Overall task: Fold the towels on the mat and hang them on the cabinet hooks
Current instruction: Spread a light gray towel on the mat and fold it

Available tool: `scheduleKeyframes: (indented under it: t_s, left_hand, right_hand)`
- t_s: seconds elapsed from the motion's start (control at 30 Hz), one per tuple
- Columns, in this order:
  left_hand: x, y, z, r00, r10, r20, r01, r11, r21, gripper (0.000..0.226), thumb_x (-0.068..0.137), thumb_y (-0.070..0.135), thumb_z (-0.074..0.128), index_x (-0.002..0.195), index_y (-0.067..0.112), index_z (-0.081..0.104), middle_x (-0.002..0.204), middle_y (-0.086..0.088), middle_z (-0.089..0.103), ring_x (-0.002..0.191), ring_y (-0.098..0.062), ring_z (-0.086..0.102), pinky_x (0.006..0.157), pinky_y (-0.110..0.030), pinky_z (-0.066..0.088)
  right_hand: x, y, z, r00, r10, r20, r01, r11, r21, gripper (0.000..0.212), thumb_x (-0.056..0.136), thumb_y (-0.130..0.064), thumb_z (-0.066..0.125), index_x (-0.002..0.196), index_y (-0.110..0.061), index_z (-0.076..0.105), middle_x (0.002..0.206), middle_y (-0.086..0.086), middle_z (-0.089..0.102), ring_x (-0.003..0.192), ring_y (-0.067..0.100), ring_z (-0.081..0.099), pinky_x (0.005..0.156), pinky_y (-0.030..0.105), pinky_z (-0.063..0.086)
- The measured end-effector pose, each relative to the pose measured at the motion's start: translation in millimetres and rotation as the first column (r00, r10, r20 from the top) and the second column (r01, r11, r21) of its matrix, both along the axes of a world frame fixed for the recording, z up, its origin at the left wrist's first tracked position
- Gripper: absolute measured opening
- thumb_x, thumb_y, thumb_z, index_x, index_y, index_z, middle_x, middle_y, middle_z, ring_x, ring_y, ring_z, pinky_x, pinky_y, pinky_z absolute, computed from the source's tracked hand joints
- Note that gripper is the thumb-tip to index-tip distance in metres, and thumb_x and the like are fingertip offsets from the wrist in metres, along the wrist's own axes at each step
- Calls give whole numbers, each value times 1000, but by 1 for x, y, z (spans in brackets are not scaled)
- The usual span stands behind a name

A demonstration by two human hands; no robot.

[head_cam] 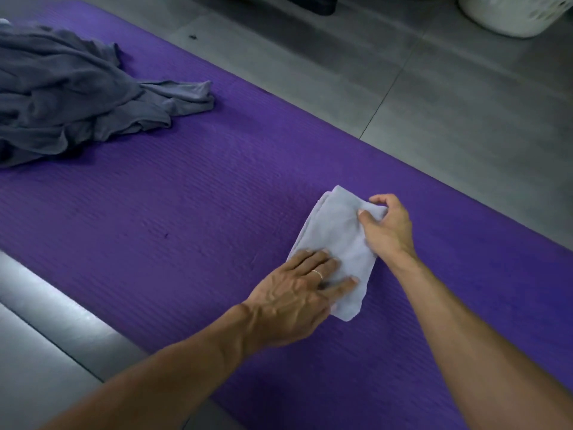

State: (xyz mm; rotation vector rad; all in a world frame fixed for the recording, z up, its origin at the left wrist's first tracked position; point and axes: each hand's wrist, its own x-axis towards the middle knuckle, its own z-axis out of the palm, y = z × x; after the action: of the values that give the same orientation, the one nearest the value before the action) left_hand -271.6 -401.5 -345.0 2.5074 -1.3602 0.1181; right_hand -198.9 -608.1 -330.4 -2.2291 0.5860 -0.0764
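- A folded towel (336, 240) is lying on the purple mat (186, 243), near the mat's right edge and roughly midway along it.
- The left hand (297, 293) is resting flat on the towel's near end, fingers straight and close together, pressing the cloth to the mat (a thin ring (317, 274) is showing on one finger).
- The right hand (387, 228) is pinching the towel's far right corner, thumb and curled fingers closing on the fabric.
- The towel is lying as a narrow, layered strip, running from the near end under the left hand out towards the far end.
- A pile (71, 94) of unfolded grey towels is sitting crumpled at the mat's far left corner, well apart from the hands.
- A white basket (514, 13) is standing on the grey tiled floor (434, 103), beyond the mat's right edge.
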Motion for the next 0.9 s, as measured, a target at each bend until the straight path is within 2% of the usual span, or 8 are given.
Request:
scheduleKeyframes:
  t_s: [0.1,0.17,0.27,0.37,0.5,0.6,0.73,0.9]
  left_hand:
    - [-12,1,-16,999,30,-42,-31,999,-20,50,97,39,46,144,25,43,147,-10,44,139,-30,36,113,-48,31]
    - [-16,3,-24,997,48,-59,-50,998,-43,52,97,40,49,146,26,40,151,-9,39,142,-29,31,115,-47,29]
    - [-18,8,-30,995,63,-71,-65,998,-27,56,97,40,48,150,29,33,156,-6,29,146,-24,23,118,-44,23]
    - [-20,6,-30,988,107,-115,-107,994,6,60,94,42,50,150,30,31,159,-2,25,147,-21,21,118,-44,24]
    - [-15,0,-29,984,121,-134,-121,993,7,65,88,45,57,148,31,36,156,-1,32,144,-22,28,116,-45,28]
    - [-14,3,-28,988,114,-109,-109,993,54,75,83,45,65,148,33,32,155,-1,33,143,-23,30,117,-43,25]
    - [-13,1,-29,990,128,-54,-126,991,49,81,76,46,73,146,34,34,152,-1,38,141,-22,33,117,-39,21]
    - [-6,-3,-25,991,124,-44,-121,990,70,89,65,52,80,143,34,41,146,1,47,137,-22,41,112,-38,23]
  right_hand:
    - [-7,-14,1,995,92,-21,-95,958,-270,50,85,-40,67,128,-21,50,123,5,56,111,24,54,92,41,46]
    - [-11,-11,5,950,301,78,-217,822,-526,50,92,-41,54,137,-20,46,137,8,50,126,28,47,103,50,37]
    - [-19,7,1,636,768,-81,-654,480,-584,56,101,-47,19,143,-22,45,156,4,34,147,21,23,117,52,12]
    - [-15,-4,-15,477,821,-313,-812,276,-515,71,95,-60,-6,154,-30,19,162,-6,5,149,11,-6,116,46,-14]
    - [23,-35,-20,612,647,-454,-759,322,-565,69,88,-68,-6,151,-40,-8,163,-7,-8,150,17,-11,114,52,-14]
    - [21,-32,-8,736,589,-335,-635,428,-643,64,95,-58,1,153,-33,-5,164,0,-6,150,21,-9,115,51,-12]
    - [-46,-17,-13,534,800,-272,-793,363,-489,60,99,-57,3,154,-35,10,162,-9,-5,150,11,-8,117,52,-9]
    - [-35,-61,-12,662,564,-493,-744,415,-524,57,91,-60,-6,146,-46,-16,157,-15,-22,148,13,-18,115,55,-12]
